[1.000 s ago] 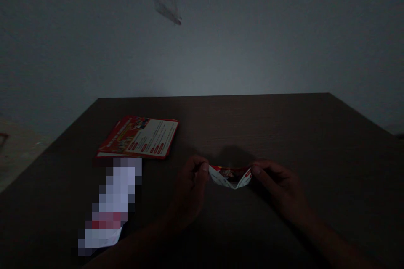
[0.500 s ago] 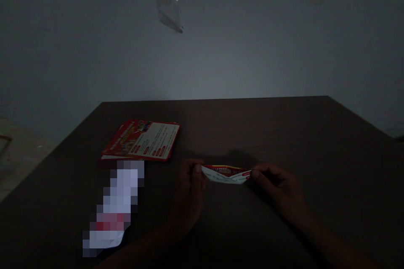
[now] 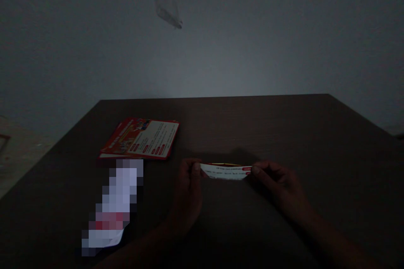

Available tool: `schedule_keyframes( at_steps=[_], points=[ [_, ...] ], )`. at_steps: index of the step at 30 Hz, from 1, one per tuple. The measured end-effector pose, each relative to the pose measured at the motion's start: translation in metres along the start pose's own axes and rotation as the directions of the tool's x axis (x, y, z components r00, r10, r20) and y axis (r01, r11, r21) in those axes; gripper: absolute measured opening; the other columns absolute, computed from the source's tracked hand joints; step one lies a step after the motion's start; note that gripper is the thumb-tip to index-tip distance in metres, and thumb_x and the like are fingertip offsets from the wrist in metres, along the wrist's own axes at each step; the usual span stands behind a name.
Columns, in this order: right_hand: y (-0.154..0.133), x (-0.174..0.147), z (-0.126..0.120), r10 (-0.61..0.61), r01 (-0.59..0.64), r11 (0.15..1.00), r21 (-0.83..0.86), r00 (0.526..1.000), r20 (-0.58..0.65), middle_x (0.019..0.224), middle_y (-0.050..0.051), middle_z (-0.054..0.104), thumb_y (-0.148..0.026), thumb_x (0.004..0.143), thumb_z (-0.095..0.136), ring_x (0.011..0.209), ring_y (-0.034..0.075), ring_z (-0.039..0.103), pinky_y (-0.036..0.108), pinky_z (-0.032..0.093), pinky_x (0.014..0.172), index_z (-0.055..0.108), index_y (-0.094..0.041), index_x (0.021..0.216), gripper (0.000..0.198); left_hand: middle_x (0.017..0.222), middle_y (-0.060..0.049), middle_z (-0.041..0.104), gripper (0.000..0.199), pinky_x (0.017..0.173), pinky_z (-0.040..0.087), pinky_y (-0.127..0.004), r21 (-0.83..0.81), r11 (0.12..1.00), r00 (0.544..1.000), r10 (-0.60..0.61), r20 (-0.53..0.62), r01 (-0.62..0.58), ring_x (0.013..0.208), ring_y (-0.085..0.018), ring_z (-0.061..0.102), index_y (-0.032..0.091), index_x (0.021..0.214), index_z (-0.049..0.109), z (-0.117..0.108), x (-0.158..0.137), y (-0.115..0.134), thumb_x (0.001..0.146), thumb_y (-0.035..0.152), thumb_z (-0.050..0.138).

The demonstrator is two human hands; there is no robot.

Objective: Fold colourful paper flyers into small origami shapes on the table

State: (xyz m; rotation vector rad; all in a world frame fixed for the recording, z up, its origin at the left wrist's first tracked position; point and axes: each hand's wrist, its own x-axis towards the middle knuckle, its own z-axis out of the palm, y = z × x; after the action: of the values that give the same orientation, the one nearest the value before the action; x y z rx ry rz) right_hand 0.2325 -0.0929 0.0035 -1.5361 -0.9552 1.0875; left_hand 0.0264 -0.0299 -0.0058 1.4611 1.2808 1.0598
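A folded printed paper, white toward me with red labels and small text, is stretched between my hands above the table. A thin red and yellow strip shows along its far edge. My left hand pinches the paper's left end, thumb on the near side. At the right end, my right hand grips it between thumb and fingers. The light is dim, and the fingers behind the paper are partly hidden.
A stack of red and white printed leaflets lies on the dark wooden table at the left. Nearer me is a pixelated, bright elongated object. A clear plastic bag hangs on the grey wall.
The gap along the paper's top has narrowed: its red inner face, visible before, is now mostly hidden behind the white side. Both hands keep their hold and have barely moved.
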Motion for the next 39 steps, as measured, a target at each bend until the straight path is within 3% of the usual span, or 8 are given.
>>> schedule_keyframes(
  at_steps=[5,8,11,16,23,34,36,39],
  points=[
    [-0.001,0.004,-0.002,0.047,-0.051,0.995,-0.089,0.998,-0.049,0.075,0.006,0.069,-0.048,0.077,0.062,0.070,0.018,0.062,0.027,0.048,0.062,0.064,-0.016,0.075,0.032,0.080,-0.002,0.055,0.022,0.066,0.043,-0.030,0.333,0.934,0.991,0.107,0.076,-0.127,0.073,-0.018,0.054,0.019,0.089,0.048,-0.002,-0.001,0.001,0.096,0.032,0.032],
    [-0.002,0.006,-0.005,0.031,-0.044,0.971,-0.236,0.998,-0.058,0.074,0.007,0.069,-0.046,0.079,0.059,0.069,0.019,0.063,0.028,0.048,0.060,0.064,-0.015,0.073,0.032,0.079,-0.004,0.055,0.016,0.067,0.042,-0.031,0.631,0.707,0.947,0.268,0.178,-0.319,0.073,-0.019,0.054,0.018,0.086,0.047,-0.003,0.002,-0.001,0.093,0.022,0.033],
    [-0.003,0.007,-0.006,0.000,-0.012,0.909,-0.418,1.000,-0.029,0.074,0.006,0.070,-0.043,0.081,0.053,0.068,0.020,0.064,0.028,0.047,0.057,0.065,-0.016,0.073,0.030,0.078,-0.005,0.056,0.013,0.070,0.041,-0.034,0.762,0.527,0.923,0.284,0.261,-0.377,0.074,-0.021,0.054,0.017,0.085,0.048,-0.002,0.006,-0.001,0.091,0.018,0.037],
    [-0.005,0.010,-0.004,-0.010,0.006,0.690,-0.724,1.000,-0.001,0.070,0.004,0.070,-0.040,0.083,0.049,0.059,0.019,0.063,0.027,0.040,0.051,0.066,-0.019,0.078,0.028,0.078,-0.007,0.059,0.010,0.074,0.038,-0.039,0.820,0.404,0.913,0.229,0.338,-0.405,0.075,-0.024,0.056,0.015,0.082,0.052,0.001,0.009,0.004,0.088,0.016,0.044],
    [-0.008,0.011,0.002,-0.042,0.035,0.494,-0.869,0.999,0.016,0.069,0.004,0.070,-0.039,0.083,0.050,0.059,0.019,0.062,0.027,0.034,0.050,0.066,-0.021,0.077,0.024,0.081,-0.009,0.061,0.011,0.073,0.037,-0.039,0.851,0.273,0.894,0.170,0.415,-0.448,0.079,-0.026,0.057,0.014,0.084,0.056,0.002,0.009,0.012,0.086,0.014,0.045],
    [-0.005,0.011,0.002,-0.074,0.025,0.517,-0.856,0.997,-0.015,0.069,0.003,0.068,-0.043,0.081,0.054,0.058,0.019,0.062,0.027,0.037,0.050,0.064,-0.021,0.077,0.024,0.086,-0.010,0.059,0.015,0.078,0.037,-0.042,0.850,0.193,0.870,0.156,0.467,-0.490,0.087,-0.028,0.053,0.015,0.089,0.057,0.001,0.010,0.020,0.084,0.009,0.044],
    [-0.005,0.011,0.001,-0.117,0.058,0.544,-0.837,0.993,-0.007,0.074,0.005,0.068,-0.042,0.080,0.057,0.063,0.020,0.062,0.028,0.041,0.055,0.063,-0.020,0.082,0.023,0.091,-0.009,0.058,0.020,0.079,0.038,-0.041,0.814,0.195,0.835,0.193,0.515,-0.547,0.089,-0.027,0.052,0.016,0.093,0.058,0.000,0.011,0.020,0.085,0.007,0.043],
    [-0.002,0.011,0.001,-0.233,0.188,0.546,-0.816,0.970,0.067,0.083,0.007,0.067,-0.032,0.080,0.057,0.072,0.021,0.063,0.031,0.045,0.063,0.063,-0.019,0.084,0.015,0.099,-0.008,0.056,0.022,0.079,0.041,-0.036,0.672,0.255,0.719,0.246,0.650,-0.695,0.092,-0.023,0.051,0.018,0.095,0.058,-0.002,0.014,0.018,0.086,0.004,0.044]
  ],
)
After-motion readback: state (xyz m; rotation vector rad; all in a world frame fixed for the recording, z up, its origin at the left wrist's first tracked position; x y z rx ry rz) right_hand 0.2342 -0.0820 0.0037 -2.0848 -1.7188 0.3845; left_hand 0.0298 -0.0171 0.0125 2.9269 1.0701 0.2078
